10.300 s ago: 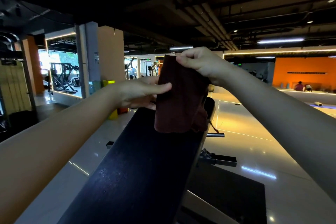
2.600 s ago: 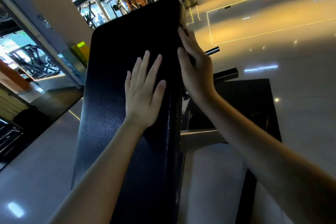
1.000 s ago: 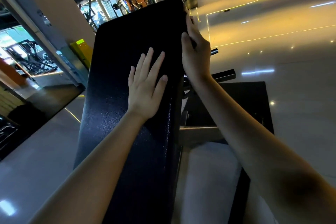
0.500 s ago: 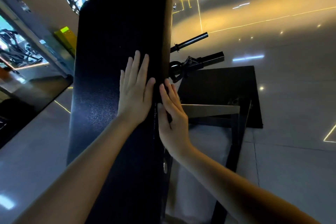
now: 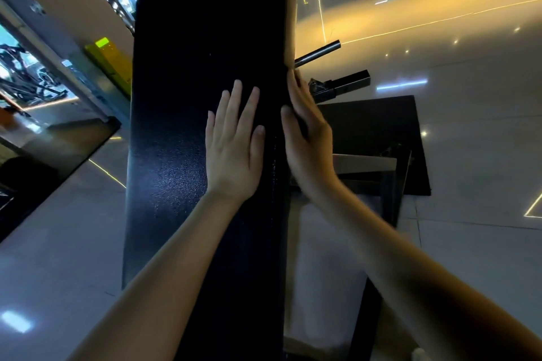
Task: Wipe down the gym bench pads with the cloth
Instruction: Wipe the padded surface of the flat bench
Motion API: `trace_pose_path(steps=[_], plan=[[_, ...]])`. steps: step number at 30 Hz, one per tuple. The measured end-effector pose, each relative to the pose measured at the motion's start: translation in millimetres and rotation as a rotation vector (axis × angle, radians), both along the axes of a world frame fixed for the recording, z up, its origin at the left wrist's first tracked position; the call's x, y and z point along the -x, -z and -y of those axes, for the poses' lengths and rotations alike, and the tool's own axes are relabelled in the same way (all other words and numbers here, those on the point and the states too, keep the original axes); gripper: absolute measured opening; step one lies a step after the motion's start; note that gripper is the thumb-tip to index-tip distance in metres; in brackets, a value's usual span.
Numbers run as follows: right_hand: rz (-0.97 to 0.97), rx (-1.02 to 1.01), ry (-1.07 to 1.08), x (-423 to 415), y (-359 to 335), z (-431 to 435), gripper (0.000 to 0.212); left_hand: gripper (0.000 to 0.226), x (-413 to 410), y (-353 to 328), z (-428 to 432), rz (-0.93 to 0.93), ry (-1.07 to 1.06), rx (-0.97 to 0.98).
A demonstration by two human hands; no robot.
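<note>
The long black bench pad (image 5: 190, 97) runs away from me up the middle of the view. My left hand (image 5: 234, 143) lies flat on its top surface, fingers straight and spread. My right hand (image 5: 311, 143) presses against the pad's right side edge, fingers straight and pointing away from me, thumb on the top rim. A dark strip shows between the thumb and fingers; I cannot tell whether it is the cloth. No other cloth is visible.
A steel bar (image 5: 318, 54) and the bench's black frame (image 5: 340, 86) stick out to the right of the pad, over a black floor mat (image 5: 381, 132). A yellow box (image 5: 110, 64) and a pillar (image 5: 58, 9) stand on the left. Glossy tiled floor surrounds the bench.
My right hand slid down the pad's right edge from near the far end, then back up level with my left hand. The left hand stayed flat on the pad.
</note>
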State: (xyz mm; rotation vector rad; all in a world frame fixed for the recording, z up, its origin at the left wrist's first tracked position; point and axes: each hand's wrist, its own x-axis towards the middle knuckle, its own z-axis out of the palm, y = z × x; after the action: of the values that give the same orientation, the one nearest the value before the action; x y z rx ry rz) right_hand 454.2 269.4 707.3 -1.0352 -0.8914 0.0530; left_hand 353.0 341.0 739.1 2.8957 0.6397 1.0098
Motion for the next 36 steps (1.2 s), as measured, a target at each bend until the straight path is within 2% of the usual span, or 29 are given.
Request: trace_pose_path(steps=[5,8,15,20,24,28,31,36], plan=[[0.005,0.12,0.052,77.2,57.3,46.6,0.048,0.057,7.2,7.6,7.2,-0.018,-0.024,0.039],[0.032,0.11,0.09,90.1,66.0,51.1,0.047,0.058,16.8,15.8,9.3,-0.04,-0.009,0.02],[-0.011,-0.018,0.1,12.4,3.4,-4.3,0.043,0.058,18.6,23.0,9.7,-0.01,0.0,0.006],[-0.006,0.0,0.154,-32.3,-30.6,-22.6,0.044,0.058,18.4,21.7,12.0,-0.013,-0.015,0.0],[0.03,0.063,0.131,2.6,7.4,3.1,0.044,0.059,17.1,21.6,14.8,-0.027,-0.032,-0.01],[0.005,0.155,0.033,73.6,68.3,54.3,0.049,0.061,15.5,23.0,16.5,-0.041,-0.057,-0.015],[-0.01,0.196,0.056,120.2,97.4,76.1,0.048,0.063,16.6,21.2,17.5,-0.05,-0.067,-0.007],[-0.003,0.078,0.109,87.2,58.8,44.1,0.047,0.063,27.3,19.8,17.6,-0.116,-0.007,0.034]])
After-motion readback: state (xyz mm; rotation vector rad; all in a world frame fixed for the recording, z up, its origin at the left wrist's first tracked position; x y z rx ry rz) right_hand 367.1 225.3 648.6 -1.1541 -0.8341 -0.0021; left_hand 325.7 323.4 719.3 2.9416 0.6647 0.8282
